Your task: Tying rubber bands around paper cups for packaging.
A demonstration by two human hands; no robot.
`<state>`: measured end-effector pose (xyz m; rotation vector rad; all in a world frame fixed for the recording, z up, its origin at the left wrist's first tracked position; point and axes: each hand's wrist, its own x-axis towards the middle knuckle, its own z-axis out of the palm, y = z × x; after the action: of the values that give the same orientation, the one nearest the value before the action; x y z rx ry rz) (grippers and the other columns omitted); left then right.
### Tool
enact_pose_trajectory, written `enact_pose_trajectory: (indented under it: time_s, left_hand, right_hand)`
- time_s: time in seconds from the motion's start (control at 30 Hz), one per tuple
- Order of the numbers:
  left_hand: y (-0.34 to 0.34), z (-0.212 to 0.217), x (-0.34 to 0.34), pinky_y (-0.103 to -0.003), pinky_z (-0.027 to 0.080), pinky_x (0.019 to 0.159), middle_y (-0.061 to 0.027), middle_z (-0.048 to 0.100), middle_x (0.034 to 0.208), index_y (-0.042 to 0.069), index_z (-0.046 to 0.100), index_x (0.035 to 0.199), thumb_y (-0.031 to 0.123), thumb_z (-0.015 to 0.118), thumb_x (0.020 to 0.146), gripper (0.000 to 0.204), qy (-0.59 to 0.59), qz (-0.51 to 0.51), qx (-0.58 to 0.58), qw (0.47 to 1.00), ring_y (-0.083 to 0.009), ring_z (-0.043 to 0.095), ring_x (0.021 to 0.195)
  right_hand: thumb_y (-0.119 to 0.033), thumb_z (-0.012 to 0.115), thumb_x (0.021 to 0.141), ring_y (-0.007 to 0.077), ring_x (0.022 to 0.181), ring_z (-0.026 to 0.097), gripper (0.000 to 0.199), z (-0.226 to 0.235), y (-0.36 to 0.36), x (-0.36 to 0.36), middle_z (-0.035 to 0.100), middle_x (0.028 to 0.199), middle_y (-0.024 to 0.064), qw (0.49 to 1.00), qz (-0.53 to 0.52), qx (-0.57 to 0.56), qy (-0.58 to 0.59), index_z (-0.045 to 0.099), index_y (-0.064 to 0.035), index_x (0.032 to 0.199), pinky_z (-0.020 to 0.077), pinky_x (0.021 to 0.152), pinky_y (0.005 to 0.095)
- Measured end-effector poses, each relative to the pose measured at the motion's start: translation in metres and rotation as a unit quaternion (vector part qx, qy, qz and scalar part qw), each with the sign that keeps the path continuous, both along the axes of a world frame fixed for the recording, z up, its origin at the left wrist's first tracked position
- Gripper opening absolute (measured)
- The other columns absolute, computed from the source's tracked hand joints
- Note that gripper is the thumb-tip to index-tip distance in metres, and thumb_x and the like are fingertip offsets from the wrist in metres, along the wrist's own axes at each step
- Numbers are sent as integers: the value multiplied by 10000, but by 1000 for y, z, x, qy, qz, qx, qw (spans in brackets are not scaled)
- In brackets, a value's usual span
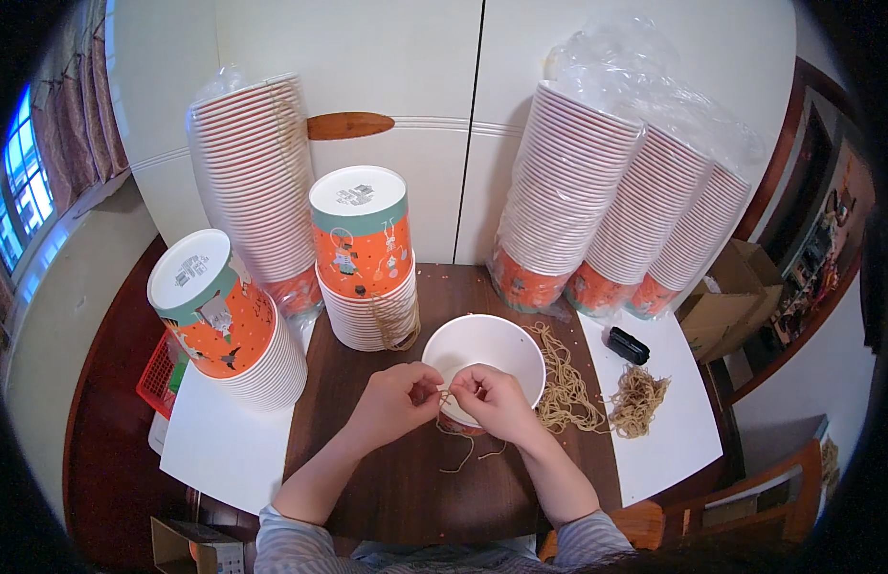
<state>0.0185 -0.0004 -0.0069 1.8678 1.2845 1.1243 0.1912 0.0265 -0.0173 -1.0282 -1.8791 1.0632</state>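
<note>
Hands are meeting at the near rim of a white paper bowl [482,352] on the brown tabletop [396,478]: left hand [394,402] and right hand [494,400] are both pinching one tan string [455,450], fingers closed.

Bench [396,488]: dark wood, white sheets either side. Back left: tall bagged stack of paper bowls [257,182] against the white cabinet [415,67]. Two shorter upturned orange-patterned stacks: one centre [365,258], one tilted at left [229,320]. Back right: three leaning bagged stacks [616,201]. Small black object [629,345] on right sheet. Red basket [159,373] at left edge. Cardboard box [731,287] far right. Window [18,187] left.
</note>
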Motion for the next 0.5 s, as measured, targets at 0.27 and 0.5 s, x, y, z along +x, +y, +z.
enact_pose_trajectory:
  time_s: [0.27,0.5]
  left_hand:
    - [6,9,-14,-275,467,575,-11,524,781,108,590,820,88,640,643,185,178,-62,239,953,-162,534,746]
    - [4,6,-6,-247,420,468,7,428,687,138,591,780,133,613,639,142,319,-48,325,889,-133,484,656]
  right_hand:
    - [-124,573,784,99,596,542,98,-4,2,1,587,720,43,1000,1,11,8,577,-32,816,438,541,237]
    - [-111,535,838,33,625,499,93,-2,1,-1,561,753,-11,1000,14,-18,10,557,-21,842,425,535,188]
